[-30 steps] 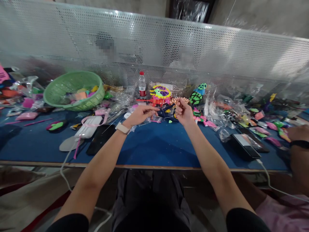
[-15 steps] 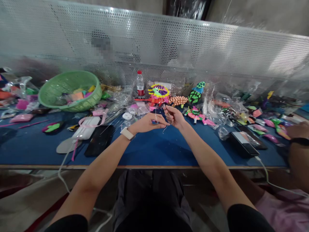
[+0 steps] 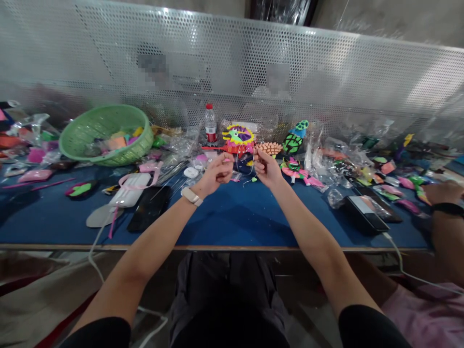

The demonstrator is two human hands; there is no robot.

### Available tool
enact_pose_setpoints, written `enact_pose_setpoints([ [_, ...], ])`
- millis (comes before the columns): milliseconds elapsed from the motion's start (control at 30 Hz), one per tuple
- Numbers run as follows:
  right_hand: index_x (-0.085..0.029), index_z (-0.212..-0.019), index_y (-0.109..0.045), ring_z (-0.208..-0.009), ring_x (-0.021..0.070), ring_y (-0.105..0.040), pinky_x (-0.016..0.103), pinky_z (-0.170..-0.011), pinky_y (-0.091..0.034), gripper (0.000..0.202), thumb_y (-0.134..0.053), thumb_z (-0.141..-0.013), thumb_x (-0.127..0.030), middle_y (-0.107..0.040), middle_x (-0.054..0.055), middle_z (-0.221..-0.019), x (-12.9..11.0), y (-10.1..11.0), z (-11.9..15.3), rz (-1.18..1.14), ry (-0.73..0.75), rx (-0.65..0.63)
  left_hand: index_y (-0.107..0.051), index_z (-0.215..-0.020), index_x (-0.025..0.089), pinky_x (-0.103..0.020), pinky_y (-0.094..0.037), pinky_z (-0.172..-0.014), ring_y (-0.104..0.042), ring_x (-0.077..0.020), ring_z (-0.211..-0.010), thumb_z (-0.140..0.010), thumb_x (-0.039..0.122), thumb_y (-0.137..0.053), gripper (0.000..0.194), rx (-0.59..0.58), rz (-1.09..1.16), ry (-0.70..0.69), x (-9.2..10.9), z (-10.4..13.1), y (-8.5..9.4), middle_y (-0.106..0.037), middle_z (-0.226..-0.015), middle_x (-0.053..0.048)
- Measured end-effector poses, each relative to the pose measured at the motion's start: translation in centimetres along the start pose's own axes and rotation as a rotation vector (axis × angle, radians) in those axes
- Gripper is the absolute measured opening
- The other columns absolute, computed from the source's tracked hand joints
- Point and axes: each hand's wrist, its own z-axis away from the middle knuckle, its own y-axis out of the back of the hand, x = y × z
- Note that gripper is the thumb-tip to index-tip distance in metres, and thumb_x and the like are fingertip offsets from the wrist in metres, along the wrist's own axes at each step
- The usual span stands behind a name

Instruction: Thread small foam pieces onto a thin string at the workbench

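My right hand (image 3: pixel 267 168) is closed in a pinch on a thin pale wire (image 3: pixel 253 169), which curves in a loop to the left of my fingertips. My left hand (image 3: pixel 218 171), with a pale-banded watch on its wrist, is curled a short way left of the loop. Its fingertips are pressed together, and whatever they hold is too small to make out. Behind the hands sit a yellow, purple and green clay figure (image 3: pixel 237 135) on a red base and a spiky tan clay piece (image 3: pixel 268 148). A dark blue piece (image 3: pixel 245 165) lies between the hands, partly covered.
A green basket (image 3: pixel 67 140) stands at the left, near a white power bank (image 3: pixel 128 189) and a black phone (image 3: pixel 150 208). A bottle (image 3: pixel 210 126) stands by the perforated metal screen. At right are a black box (image 3: pixel 364 215) and a co-worker's hand (image 3: pixel 444 192).
My hands have drawn apart. The left has moved back to the left and its fingers have curled; the right has shifted slightly right, still pinching the wire.
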Motion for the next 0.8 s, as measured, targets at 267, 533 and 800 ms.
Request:
enact_pose_setpoints([
  [267,-0.026,-0.091,-0.063,-0.048,0.0065,-0.033,0.02,-0.039,-0.029,0.019,-0.07,-0.102,-0.041,-0.059,-0.005,-0.072,-1.5,0.8,-0.2,0.138,0.057,0.093,-0.065,-0.093,0.024,-0.028,-0.05,-0.059,-0.06,-0.0101,-0.063,-0.092,0.056,-0.083,0.036,0.231,0.024,-0.087,-0.7,-0.5,1.3,-0.069,-0.084,0.0],
  [533,-0.025,-0.093,-0.066,-0.048,0.0062,-0.04,0.02,-0.039,-0.033,0.021,-0.076,-0.098,-0.043,-0.064,-0.004,-0.071,0.5,-0.8,0.4,0.093,0.05,0.103,-0.069,-0.084,0.022,-0.028,-0.049,-0.058,-0.057,-0.0115,-0.063,-0.087,0.054,-0.092,0.04,0.054,0.035,0.064,-1.3,0.0,-0.3,-0.062,-0.074,0.0],
  [800,-0.029,-0.099,-0.076,-0.046,0.0039,-0.043,0.023,-0.041,-0.034,0.023,-0.083,-0.094,-0.05,-0.063,-0.005,-0.07,1.9,-0.4,0.2,0.095,0.186,-0.011,-0.07,-0.066,0.021,-0.038,-0.056,-0.079,-0.067,-0.0197,-0.083,-0.091,0.057,-0.078,0.045,-0.113,-0.055,0.043,-1.9,-0.3,0.2,-0.069,-0.086,-0.009],
])
